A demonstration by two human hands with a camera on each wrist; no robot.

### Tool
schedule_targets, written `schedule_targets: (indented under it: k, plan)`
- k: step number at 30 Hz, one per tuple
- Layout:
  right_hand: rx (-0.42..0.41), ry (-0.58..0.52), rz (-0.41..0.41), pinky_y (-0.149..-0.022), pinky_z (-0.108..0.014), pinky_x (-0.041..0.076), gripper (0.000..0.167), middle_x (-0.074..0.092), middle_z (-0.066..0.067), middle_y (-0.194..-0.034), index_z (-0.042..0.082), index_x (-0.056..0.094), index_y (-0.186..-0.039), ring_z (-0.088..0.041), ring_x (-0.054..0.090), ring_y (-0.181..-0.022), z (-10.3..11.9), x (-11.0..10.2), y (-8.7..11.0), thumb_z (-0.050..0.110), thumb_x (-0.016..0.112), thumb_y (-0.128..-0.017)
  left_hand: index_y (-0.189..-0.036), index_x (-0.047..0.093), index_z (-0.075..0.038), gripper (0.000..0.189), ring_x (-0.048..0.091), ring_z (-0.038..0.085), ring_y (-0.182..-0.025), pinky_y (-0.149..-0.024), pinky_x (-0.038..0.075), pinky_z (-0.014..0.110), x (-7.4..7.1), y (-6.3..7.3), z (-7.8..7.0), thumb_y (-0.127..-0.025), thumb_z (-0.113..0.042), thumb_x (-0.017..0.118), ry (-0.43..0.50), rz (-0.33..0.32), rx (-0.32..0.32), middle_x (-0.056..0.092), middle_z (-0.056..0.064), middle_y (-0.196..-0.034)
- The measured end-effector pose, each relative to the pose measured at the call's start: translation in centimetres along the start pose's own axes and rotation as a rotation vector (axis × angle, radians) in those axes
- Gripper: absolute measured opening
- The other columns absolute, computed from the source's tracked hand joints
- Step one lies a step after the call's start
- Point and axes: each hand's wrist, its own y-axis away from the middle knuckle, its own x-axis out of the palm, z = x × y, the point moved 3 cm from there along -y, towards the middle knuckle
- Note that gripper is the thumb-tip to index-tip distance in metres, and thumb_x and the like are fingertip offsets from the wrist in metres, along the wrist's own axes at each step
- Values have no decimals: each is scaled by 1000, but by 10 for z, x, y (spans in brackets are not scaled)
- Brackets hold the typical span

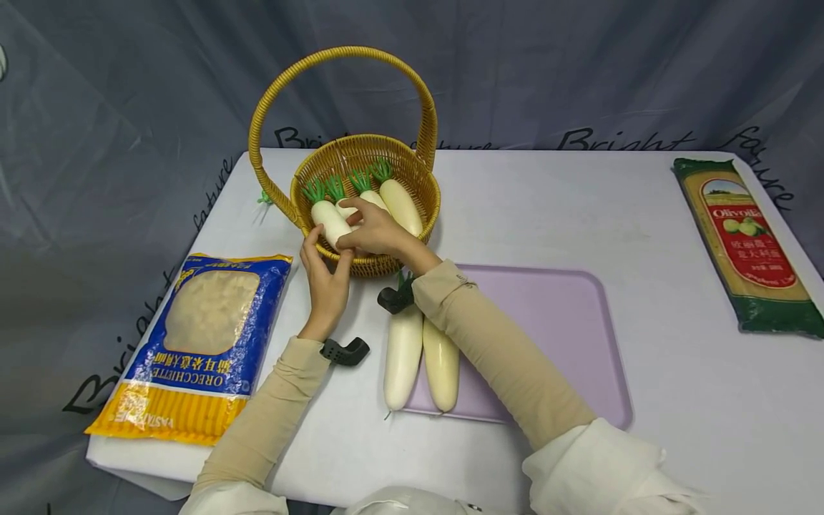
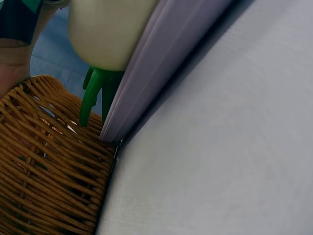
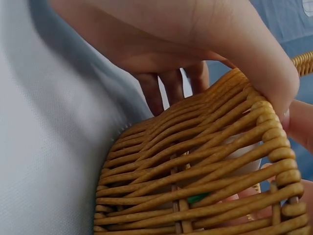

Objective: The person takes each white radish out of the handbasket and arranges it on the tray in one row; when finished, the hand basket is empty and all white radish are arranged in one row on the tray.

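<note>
A wicker basket (image 1: pixel 375 268) with a tall hooped handle holds several white radishes with green tops. Over its front part, my right hand (image 1: pixel 381 232) pinches the leftmost radish (image 1: pixel 327 217) near its lower end, the index finger reaching across the neighbouring radish. My left hand (image 1: pixel 327 290) comes up at the basket's front left rim, its thumb and fingers spread around that radish's lower end. In the right wrist view, the right hand (image 3: pixel 195 34) curves over the woven wall (image 3: pixel 195 161). The left wrist view shows the basket's side (image 2: pixel 54 161) beside a radish's green top (image 2: pixel 95 93).
Two long white radishes (image 1: pixel 403 357) lie on the left part of a lilac tray (image 1: pixel 547 322), under the right forearm. A blue and yellow orecchiette bag (image 1: pixel 206 343) lies at left, a pasta packet (image 1: pixel 747 243) far right. A green sprig (image 1: pixel 265 198) sits left of the basket.
</note>
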Motion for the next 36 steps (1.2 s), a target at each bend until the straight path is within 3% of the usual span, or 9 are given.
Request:
schedule_targets:
  k: [8, 21, 26, 31, 36]
  plan:
    - [-1, -114, 22, -59, -27, 47, 65, 47, -15, -127, 21, 35, -139, -23, 54, -95, -4, -2, -2, 11, 61, -81, -137, 22, -4, 55, 14, 28, -136, -110, 12, 48, -1, 1, -2, -91, -19, 48, -14, 0, 11, 15, 19, -142]
    - [75, -364, 35, -49, -32, 39, 53, 50, -13, -120, 28, 41, -135, -19, 54, -69, -7, -8, -2, 13, 56, -87, -138, 23, -6, 56, 12, 25, -137, -111, 9, 47, -1, 1, -3, -92, -21, 50, -12, 8, 1, 16, 18, -142]
    - [87, -456, 33, -50, -32, 38, 48, 53, -15, -113, 28, 44, -133, -20, 54, -70, -9, -10, -2, 14, 54, -88, -138, 23, -7, 56, 12, 25, -137, -111, 9, 47, 0, 0, -2, -92, -21, 50, -10, 5, 1, 16, 17, -142]
    - [68, -562, 73, -52, -28, 37, 50, 48, -16, -118, 22, 42, -136, -17, 48, -69, -11, -13, -4, 13, 51, -87, -138, 23, -8, 55, 12, 25, -137, -112, 10, 45, 0, -2, 1, -92, -21, 50, -10, 4, 2, 15, 17, -143]
    - [49, -631, 159, -65, -31, 44, 50, 40, -13, -133, 23, 37, -139, -21, 52, -90, -11, -16, -6, 14, 45, -90, -139, 22, -8, 55, 12, 24, -137, -112, 10, 45, -1, -2, 1, -92, -21, 49, -17, 5, -8, 15, 16, -143]
